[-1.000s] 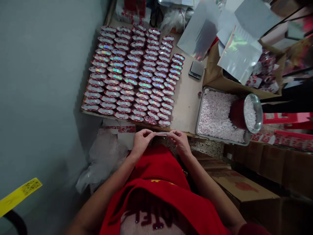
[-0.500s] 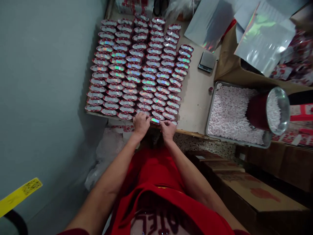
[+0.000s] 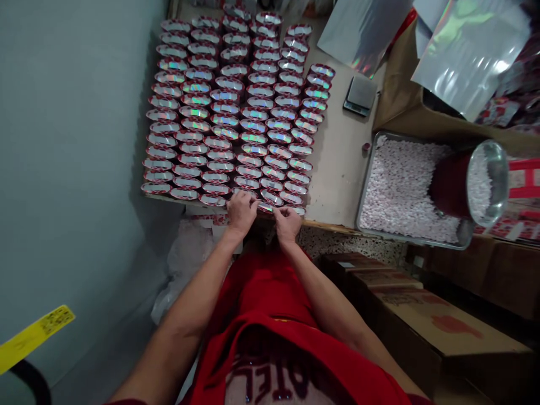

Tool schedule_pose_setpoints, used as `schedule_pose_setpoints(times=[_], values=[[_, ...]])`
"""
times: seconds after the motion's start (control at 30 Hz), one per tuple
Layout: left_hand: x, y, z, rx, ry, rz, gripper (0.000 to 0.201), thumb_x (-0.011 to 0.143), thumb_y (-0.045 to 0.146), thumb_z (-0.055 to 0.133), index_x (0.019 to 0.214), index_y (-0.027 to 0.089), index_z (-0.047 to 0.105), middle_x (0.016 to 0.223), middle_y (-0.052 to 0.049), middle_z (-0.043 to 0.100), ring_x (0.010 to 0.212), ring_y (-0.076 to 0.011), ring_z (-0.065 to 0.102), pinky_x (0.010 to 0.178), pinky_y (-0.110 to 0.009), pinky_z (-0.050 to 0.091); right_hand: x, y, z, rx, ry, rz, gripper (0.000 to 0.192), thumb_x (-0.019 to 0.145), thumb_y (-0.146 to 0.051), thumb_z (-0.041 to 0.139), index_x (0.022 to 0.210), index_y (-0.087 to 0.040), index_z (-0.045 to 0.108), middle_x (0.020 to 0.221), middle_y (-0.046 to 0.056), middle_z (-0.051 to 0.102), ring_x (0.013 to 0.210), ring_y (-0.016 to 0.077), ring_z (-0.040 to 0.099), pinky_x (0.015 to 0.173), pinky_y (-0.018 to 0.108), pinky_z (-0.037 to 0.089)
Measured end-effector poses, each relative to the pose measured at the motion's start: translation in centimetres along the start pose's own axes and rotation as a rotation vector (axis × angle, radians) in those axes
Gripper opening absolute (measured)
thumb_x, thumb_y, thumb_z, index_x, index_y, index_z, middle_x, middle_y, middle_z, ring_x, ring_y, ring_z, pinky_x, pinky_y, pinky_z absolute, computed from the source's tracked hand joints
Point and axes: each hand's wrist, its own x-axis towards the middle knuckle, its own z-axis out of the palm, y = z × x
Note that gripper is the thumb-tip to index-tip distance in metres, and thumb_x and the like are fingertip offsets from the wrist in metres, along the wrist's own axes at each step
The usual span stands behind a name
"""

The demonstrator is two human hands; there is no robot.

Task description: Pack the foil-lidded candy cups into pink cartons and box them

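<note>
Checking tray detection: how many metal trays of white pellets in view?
1. The tray sits at the table's right end, right of the pouch rows, with a red scoop lying in it. Its right edge is partly hidden by the scoop.

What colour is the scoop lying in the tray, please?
The scoop is dark red with a clear rim; head view.

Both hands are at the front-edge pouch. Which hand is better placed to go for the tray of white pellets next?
Right, probably. The right hand is on the side of the pouch facing the tray, with bare table between. The left hand would have to cross over the right hand to get there.
</note>
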Motion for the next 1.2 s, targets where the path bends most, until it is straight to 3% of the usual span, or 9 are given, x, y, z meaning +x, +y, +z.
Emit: schedule_pose_setpoints(times=[0.23, 0.4, 0.5, 0.63, 0.73, 0.87, 0.97, 1.07, 1.2], values=[[-0.3, 0.1, -0.1, -0.013, 0.006, 0.014, 0.009, 0.097, 0.029, 0.07, 0.093, 0.021, 0.069, 0.111, -0.011, 0.07, 0.114, -0.0295, 0.062, 0.095, -0.04, 0.045, -0.2, -0.5, 0.0, -0.09, -0.014, -0.012, 0.027, 0.084, -0.049, 0.067, 0.078, -0.023, 0.071, 0.077, 0.001, 0.075, 0.074, 0.0199, 0.065, 0.075, 0.029, 0.045], [0.5, 0.9, -0.6, 0.008, 0.128, -0.221, 0.041, 0.083, 0.033, 0.086, 0.112, 0.018, 0.06, 0.128, -0.019, 0.062, 0.126, -0.0381, 0.055, 0.104, -0.048, 0.045, 0.6, -0.8, -0.7, -0.233, 0.033, -0.003, 0.036, 0.075, -0.049, 0.081, 0.091, -0.023, 0.062, 0.079, -0.001, 0.069, 0.071, 0.0195, 0.059, 0.067, 0.028, 0.037], [1.5, 1.3, -0.7, 0.011, 0.105, -0.274, 0.047, 0.079, 0.026, 0.087, 0.115, 0.017, 0.057, 0.134, -0.022, 0.059, 0.131, -0.0418, 0.051, 0.107, -0.054, 0.043, 1.2, -1.1, -0.9, -0.28, 0.024, -0.01, 0.041, 0.073, -0.046, 0.082, 0.098, -0.024, 0.059, 0.08, -0.002, 0.065, 0.072, 0.0194, 0.057, 0.066, 0.027, 0.033], [2.3, 2.0, -1.4, 0.006, 0.052, -0.251, 0.036, 0.08, 0.018, 0.078, 0.111, 0.019, 0.059, 0.132, -0.021, 0.06, 0.128, -0.0415, 0.054, 0.106, -0.055, 0.044, 1.4, -2.6, -1.1, -0.321, -0.065, 0.005, 0.032, 0.077, -0.04, 0.079, 0.098, -0.024, 0.059, 0.079, -0.002, 0.064, 0.071, 0.0184, 0.056, 0.065, 0.027, 0.029], [1.4, 2.1, -2.8, -0.045, 0.091, -0.162, 0.033, 0.081, 0.022, 0.078, 0.108, 0.019, 0.06, 0.128, -0.019, 0.062, 0.127, -0.0399, 0.055, 0.108, -0.054, 0.045, 0.9, -3.3, -2.6, -0.276, -0.116, -0.047, 0.032, 0.074, -0.041, 0.081, 0.089, -0.024, 0.058, 0.077, -0.004, 0.063, 0.07, 0.0166, 0.055, 0.064, 0.026, 0.029], [-3.2, 0.8, -2.8, -0.4, 0.164, -0.116, 0.023, 0.088, 0.037, 0.076, 0.099, 0.024, 0.06, 0.113, -0.011, 0.067, 0.119, -0.034, 0.061, 0.11, -0.048, 0.047, -0.6, -0.1, -6.9, -0.041, -0.234, -0.131, 0.042, 0.07, -0.057, 0.079, 0.077, -0.023, 0.056, 0.067, -0.005, 0.057, 0.066, 0.0151, 0.051, 0.064, 0.025, 0.033], [-7.6, -0.5, -0.3, -0.779, -0.045, -0.389, 0.029, 0.082, 0.039, 0.084, 0.085, 0.024, 0.058, 0.09, -0.006, 0.067, 0.095, -0.0288, 0.07, 0.093, -0.04, 0.056, -1.7, 3.7, -9.8, 0.168, -0.245, 0.076, 0.049, 0.06, -0.059, 0.081, 0.082, -0.023, 0.055, 0.06, -0.007, 0.052, 0.057, 0.0139, 0.048, 0.058, 0.025, 0.034], [-9.6, -0.6, 2.7, -1.153, -0.241, -0.807, 0.043, 0.079, 0.037, 0.09, 0.1, 0.021, 0.056, 0.091, -0.007, 0.07, 0.081, -0.0234, 0.075, 0.079, -0.034, 0.06, -2.1, 5.7, -10.5, 0.279, -0.27, 0.239, 0.07, 0.052, -0.064, 0.081, 0.102, -0.023, 0.053, 0.06, -0.008, 0.055, 0.047, 0.0149, 0.05, 0.049, 0.024, 0.032], [-7.6, 2.2, 4.4, -1.542, -0.219, -0.882, 0.055, 0.09, 0.036, 0.083, 0.13, 0.025, 0.047, 0.12, -0.014, 0.071, 0.095, -0.0229, 0.08, 0.086, -0.034, 0.063, -0.2, 4.7, -8.7, 0.497, -0.43, 0.313, 0.12, 0.046, -0.047, 0.092, 0.147, -0.026, 0.031, 0.085, -0.002, 0.07, 0.066, 0.0197, 0.069, 0.057, 0.025, 0.048]])
